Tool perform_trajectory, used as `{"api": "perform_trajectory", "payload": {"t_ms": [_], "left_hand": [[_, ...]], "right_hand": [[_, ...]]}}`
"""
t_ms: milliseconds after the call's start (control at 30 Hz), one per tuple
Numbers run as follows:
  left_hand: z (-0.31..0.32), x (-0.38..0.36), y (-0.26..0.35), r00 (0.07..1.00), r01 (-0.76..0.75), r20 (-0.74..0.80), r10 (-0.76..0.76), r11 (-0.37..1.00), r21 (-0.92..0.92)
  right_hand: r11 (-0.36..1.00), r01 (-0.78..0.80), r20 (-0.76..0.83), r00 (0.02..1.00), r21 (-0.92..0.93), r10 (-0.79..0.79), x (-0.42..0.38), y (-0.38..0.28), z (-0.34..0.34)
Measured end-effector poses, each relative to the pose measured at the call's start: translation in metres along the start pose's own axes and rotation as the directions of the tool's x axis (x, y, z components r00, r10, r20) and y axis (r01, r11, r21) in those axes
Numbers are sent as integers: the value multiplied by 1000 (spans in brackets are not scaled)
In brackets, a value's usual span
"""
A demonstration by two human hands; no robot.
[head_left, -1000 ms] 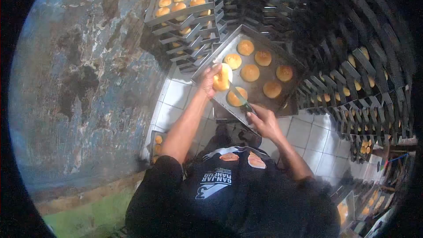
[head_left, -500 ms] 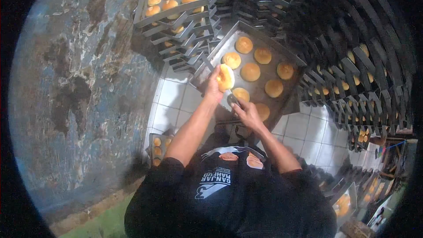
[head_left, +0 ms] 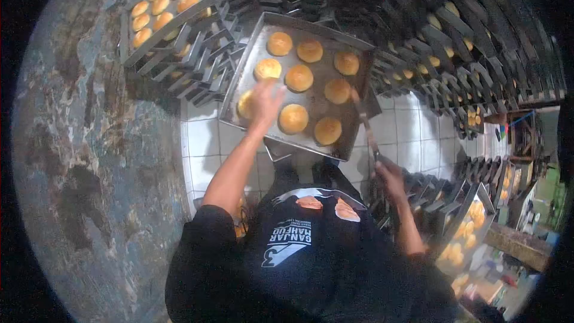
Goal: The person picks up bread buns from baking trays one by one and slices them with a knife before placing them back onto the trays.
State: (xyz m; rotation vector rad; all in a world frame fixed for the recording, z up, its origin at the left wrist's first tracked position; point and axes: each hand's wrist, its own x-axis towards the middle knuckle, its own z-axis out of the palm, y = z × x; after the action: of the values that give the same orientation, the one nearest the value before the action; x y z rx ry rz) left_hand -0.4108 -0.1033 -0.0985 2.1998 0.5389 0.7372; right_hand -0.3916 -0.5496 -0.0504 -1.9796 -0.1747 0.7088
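A metal tray [head_left: 320, 98] holds rows of round golden buns [head_left: 299, 78]. My left hand [head_left: 266, 101] is over the tray's left side, its fingers spread and blurred. It is nearest a bun [head_left: 246, 104] at the left edge and another bun [head_left: 267, 69] just above it; whether it touches either cannot be made out. Off the tray's right edge, my right hand [head_left: 390, 177] grips a knife [head_left: 369, 130] by its dark handle. The long blade, smeared by motion, points up over the tray's right side.
A stack of trays with buns [head_left: 160, 5] stands at the upper left beside a stained wall [head_left: 89, 143]. Racked trays [head_left: 442, 54] curve along the right. More buns [head_left: 466, 227] lie in a tray at the lower right. White floor tiles [head_left: 203, 137] show below.
The bun that my left hand held has been let go and lies in the tray. My right hand has swung right and away with the knife. The view has shifted.
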Motion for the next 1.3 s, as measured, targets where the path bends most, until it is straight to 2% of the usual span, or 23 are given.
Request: {"api": "perform_trajectory", "payload": {"t_ms": [33,67,100,133,167,233,267,300,367,400,467,500,567,600,633,667,700,767,900,967,1033,1133,1300], "left_hand": [[12,-7,32,974,72,216,-68,997,-9],[27,-12,60,900,139,417,-127,990,1],[51,-17,72,789,42,604,-116,990,135],[74,-23,74,639,-84,758,-136,966,244],[92,-32,66,642,-99,757,-126,965,245],[107,-48,61,648,-221,756,95,973,67],[104,-52,64,628,-163,777,36,983,86],[100,-53,69,628,-179,778,36,979,100],[90,-54,77,502,-352,864,-44,902,251],[90,-56,75,503,-358,862,-59,893,271],[92,-58,70,392,-150,882,-262,928,342],[86,-58,76,399,-154,876,-271,922,355],[67,-58,92,639,408,698,-322,912,47],[63,-58,98,650,406,685,-329,912,53],[59,-56,104,693,660,618,-372,673,-335],[53,-54,108,708,692,556,-434,271,-669],[49,-51,102,721,676,533,-443,282,-680],[47,-39,83,740,518,488,-463,-71,-852],[34,-16,103,802,290,314,-509,-127,-948],[30,-8,107,795,276,294,-531,-116,-954],[26,-2,113,785,246,275,-556,-128,-961],[26,5,116,790,255,270,-550,-106,-961],[41,-2,117,809,342,351,-472,-107,-934]], "right_hand": [[995,89,-46,995,-46,-91,1,6,-4],[994,-36,-8,999,107,37,5,-1,-6],[954,-163,50,987,252,155,8,-10,-6],[942,-148,7,988,300,153,8,-23,0],[941,-136,0,990,309,143,8,-29,2],[939,-99,15,995,328,100,9,-38,-2],[882,-133,127,988,452,84,7,-45,-13],[875,-124,128,989,468,71,7,-48,-20],[863,-84,160,987,498,3,9,-47,-28],[854,-84,171,985,514,-6,13,-43,-29],[911,-30,186,981,412,-51,26,-38,-30],[907,-24,193,979,421,-63,31,-44,-30],[843,-37,239,965,536,-109,37,-62,-22],[842,-32,250,960,539,-124,40,-68,-18],[891,58,210,963,451,-169,44,-74,-12],[923,148,176,959,354,-221,47,-81,-7],[920,161,194,951,358,-241,50,-82,0],[889,279,183,914,364,-362,55,-81,16],[907,357,181,899,225,-399,34,-109,18],[892,401,175,882,207,-437,32,-111,21],[941,291,233,916,171,-326,28,-114,21],[894,420,158,883,154,-442,30,-104,28],[883,466,89,879,53,-469,36,-106,34]]}}
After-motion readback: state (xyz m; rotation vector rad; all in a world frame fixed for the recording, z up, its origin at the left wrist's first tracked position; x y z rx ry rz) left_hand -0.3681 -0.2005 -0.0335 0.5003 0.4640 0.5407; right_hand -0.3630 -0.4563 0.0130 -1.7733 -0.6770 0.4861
